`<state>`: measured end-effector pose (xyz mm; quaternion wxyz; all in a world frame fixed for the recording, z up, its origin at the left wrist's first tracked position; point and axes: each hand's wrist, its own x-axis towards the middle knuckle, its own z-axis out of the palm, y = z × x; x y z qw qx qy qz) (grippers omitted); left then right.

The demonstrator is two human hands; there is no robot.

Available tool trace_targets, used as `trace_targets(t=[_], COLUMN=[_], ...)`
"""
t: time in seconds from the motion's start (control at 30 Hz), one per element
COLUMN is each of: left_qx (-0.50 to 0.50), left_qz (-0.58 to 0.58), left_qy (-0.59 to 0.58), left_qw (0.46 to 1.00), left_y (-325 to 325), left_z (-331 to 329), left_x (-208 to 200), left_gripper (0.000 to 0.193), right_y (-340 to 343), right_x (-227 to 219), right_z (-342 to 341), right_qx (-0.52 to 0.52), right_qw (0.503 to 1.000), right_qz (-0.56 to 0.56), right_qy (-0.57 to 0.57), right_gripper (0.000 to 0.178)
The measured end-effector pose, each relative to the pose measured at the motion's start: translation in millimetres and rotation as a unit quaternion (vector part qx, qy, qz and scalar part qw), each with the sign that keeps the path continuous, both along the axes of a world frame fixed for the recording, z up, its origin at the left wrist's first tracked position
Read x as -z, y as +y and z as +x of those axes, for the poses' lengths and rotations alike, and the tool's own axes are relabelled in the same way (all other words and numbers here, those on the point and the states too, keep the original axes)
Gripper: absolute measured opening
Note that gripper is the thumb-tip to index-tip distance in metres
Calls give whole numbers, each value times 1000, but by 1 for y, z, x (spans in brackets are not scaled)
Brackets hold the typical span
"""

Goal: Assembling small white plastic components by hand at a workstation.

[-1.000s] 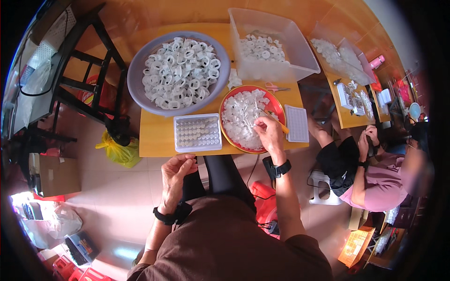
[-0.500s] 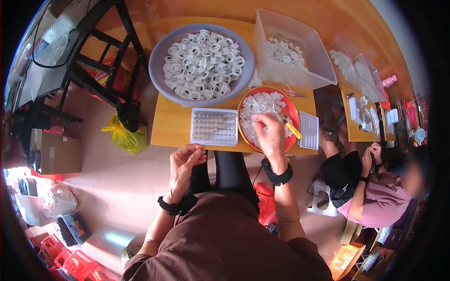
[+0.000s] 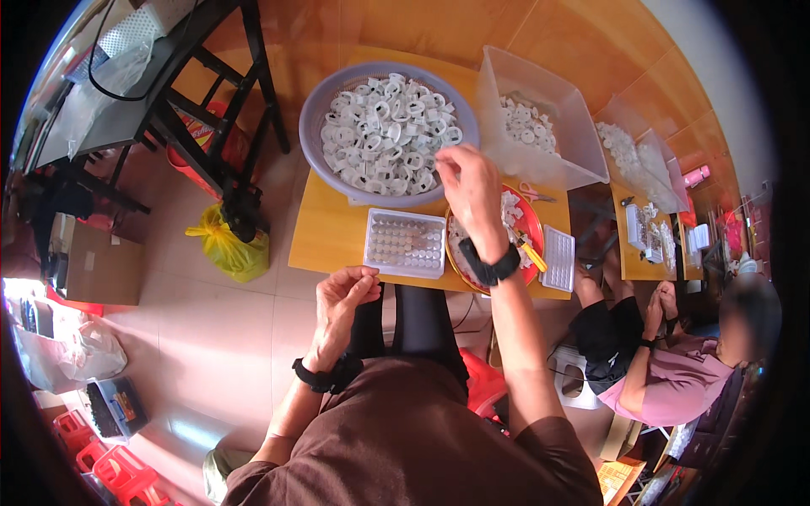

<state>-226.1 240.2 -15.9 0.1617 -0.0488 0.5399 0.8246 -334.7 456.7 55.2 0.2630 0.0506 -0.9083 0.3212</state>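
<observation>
My right hand (image 3: pixel 474 192) reaches forward to the lower right rim of a round lavender basket (image 3: pixel 317 173), fingers pinched together. The basket is heaped with small white ring-shaped plastic parts (image 3: pixel 388 126). Whatever sits between those fingertips is too small to make out. Near the table's front edge my left hand (image 3: pixel 339 305) is closed in a pinch, beside the corner of a white tray (image 3: pixel 405 271) with rows of small round pieces. What the left fingers hold cannot be told. Under my right wrist lies a red-rimmed round dish (image 3: pixel 531 221) of white parts, partly hidden by my arm.
A yellow-handled tool (image 3: pixel 531 255) rests on the dish's rim, near pink scissors (image 3: pixel 537 194). A second white tray (image 3: pixel 558 260) lies at right. Behind stands a translucent bin (image 3: pixel 582 160) with white parts. A person (image 3: pixel 666 371) sits at right. A black frame (image 3: pixel 190 135) stands left.
My right hand has moved forward from above the red-rimmed dish to the basket's rim. My left hand stays pinched near the tray. The whole view has shifted slightly.
</observation>
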Motion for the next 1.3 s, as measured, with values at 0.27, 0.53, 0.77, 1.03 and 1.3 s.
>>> trace_targets(t=[0.27, 0.53, 0.77, 1.03, 1.3], left_qx=[-13, -7, 14, 8, 112], left_qz=[8, 17, 16, 53, 98], left_qy=[-8, -14, -3, -7, -25], left_qw=[1000, 1000, 1000, 999, 989], left_y=[-5, -4, 4, 12, 15], left_z=[5, 8, 9, 5, 13], left_x=[1, 3, -1, -17, -7], left_gripper=[15, 14, 15, 31, 32], right_y=[7, 18, 27, -12, -45], right_x=[27, 20, 8, -5, 45], right_z=[-51, -48, -22, 62, 144], right_qx=[18, -28, -90, -155, -57], right_qw=[947, 979, 964, 894, 810], right_qz=[230, 88, -171, -364, -544], right_qy=[-223, -183, -181, -209, -211], right_gripper=[10, 14, 11, 13, 5])
